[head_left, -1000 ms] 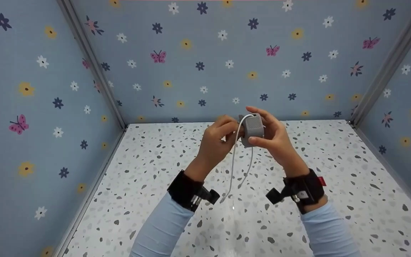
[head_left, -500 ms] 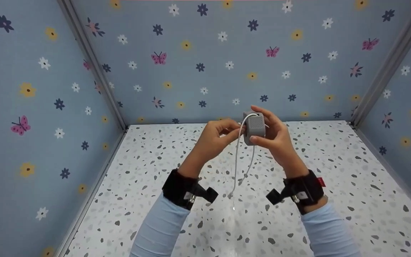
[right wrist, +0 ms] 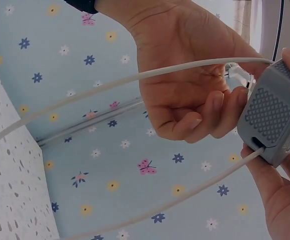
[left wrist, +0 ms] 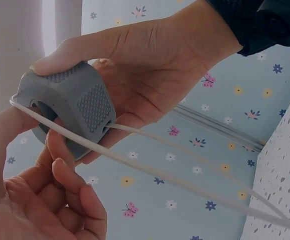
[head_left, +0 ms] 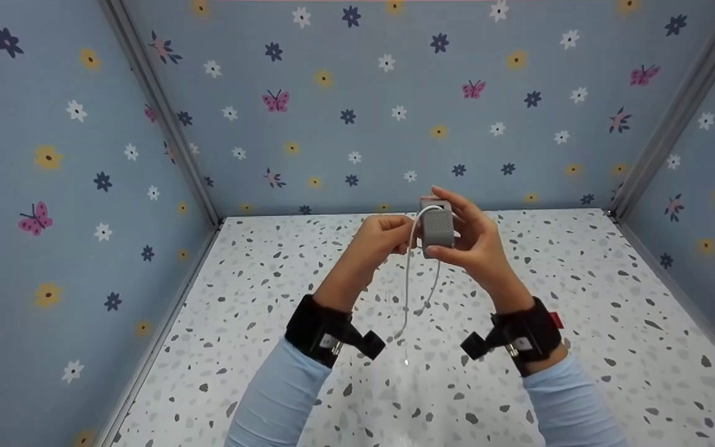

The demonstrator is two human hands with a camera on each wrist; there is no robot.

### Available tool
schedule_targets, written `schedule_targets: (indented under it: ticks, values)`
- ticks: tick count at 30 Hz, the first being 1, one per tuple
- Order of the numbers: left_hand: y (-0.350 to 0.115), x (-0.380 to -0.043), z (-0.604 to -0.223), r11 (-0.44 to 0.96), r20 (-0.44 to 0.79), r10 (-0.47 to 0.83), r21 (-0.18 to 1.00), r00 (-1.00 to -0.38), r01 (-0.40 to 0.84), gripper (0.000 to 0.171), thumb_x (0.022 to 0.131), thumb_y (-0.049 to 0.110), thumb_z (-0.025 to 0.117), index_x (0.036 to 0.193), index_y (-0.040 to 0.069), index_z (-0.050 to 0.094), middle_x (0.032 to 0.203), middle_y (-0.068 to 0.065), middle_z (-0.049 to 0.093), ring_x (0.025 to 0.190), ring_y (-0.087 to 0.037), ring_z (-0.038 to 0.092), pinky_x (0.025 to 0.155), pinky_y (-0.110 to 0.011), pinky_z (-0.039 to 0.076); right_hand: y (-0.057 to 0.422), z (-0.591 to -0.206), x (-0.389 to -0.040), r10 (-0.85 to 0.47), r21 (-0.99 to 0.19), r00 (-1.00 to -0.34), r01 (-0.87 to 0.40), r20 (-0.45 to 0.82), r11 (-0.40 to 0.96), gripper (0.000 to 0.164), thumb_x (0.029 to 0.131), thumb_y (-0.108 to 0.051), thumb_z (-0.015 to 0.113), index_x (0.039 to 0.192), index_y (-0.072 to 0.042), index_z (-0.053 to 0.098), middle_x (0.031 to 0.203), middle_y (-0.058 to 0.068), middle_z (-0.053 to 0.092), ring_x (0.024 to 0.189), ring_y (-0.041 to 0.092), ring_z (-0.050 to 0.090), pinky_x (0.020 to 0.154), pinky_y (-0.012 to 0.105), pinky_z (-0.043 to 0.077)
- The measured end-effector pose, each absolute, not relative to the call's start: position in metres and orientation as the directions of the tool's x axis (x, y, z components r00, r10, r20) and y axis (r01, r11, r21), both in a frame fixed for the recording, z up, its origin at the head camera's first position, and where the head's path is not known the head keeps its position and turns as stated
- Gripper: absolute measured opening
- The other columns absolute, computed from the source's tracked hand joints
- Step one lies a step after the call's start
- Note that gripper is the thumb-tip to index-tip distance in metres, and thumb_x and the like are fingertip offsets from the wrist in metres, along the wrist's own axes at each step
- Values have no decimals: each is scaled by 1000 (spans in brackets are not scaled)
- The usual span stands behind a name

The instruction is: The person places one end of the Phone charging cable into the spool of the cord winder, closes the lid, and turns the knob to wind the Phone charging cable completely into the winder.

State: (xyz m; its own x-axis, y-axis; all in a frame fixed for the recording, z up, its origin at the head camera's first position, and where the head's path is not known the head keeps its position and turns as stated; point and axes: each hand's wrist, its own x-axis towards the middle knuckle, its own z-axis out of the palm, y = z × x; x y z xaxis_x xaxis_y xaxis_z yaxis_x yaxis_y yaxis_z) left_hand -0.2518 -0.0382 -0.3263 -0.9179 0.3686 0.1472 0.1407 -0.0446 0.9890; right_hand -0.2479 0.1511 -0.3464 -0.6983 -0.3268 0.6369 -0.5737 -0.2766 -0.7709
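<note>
A hollow grey block (head_left: 437,228) with dimpled faces is held up in front of the person, with a white cable (head_left: 408,279) running through slots in its sides and hanging in two strands. The right hand (head_left: 480,245) grips it from the right, thumb on a dimpled face and fingers on the far side. On the other side, the left hand (head_left: 382,237) has its thumb and a finger pinched in at the block's opening, other fingers curled. In the left wrist view the cable crosses the opening (left wrist: 47,111) close to a left fingertip; what lies inside is hidden.
Beneath the hands lies a white speckled tabletop (head_left: 270,347). A blue flowered back wall (head_left: 357,81) and matching side walls (head_left: 35,261) enclose it, with grey metal strips (head_left: 165,118) at the corners. The cable's lower ends hang over the tabletop.
The block has shifted slightly left and down since half a second ago, and the right hand with it. The left hand's fingers, more stretched then, are now more curled at the opening.
</note>
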Motion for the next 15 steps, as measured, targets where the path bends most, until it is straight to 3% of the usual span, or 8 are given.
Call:
schedule_targets:
  ticks: [7,15]
  values:
    - [-39,-249,-325,-59,235,360,972,-903,229,18,94,16,63,86,2,70,74,6,64,80,-12,56,83,-32,46,152,-346,-247,-326,-774,-702,-561,633,-293,74,79,-10,80,144,-12,45,136,7,53,112,23,57,81,28,55]
    - [-35,-244,-323,5,325,301,940,-897,342,15,89,13,69,93,-2,71,80,1,68,82,-13,64,79,-27,51,153,-348,-248,-319,-793,-728,-529,607,-302,73,80,-9,79,145,-12,44,136,10,53,109,22,58,79,27,56]
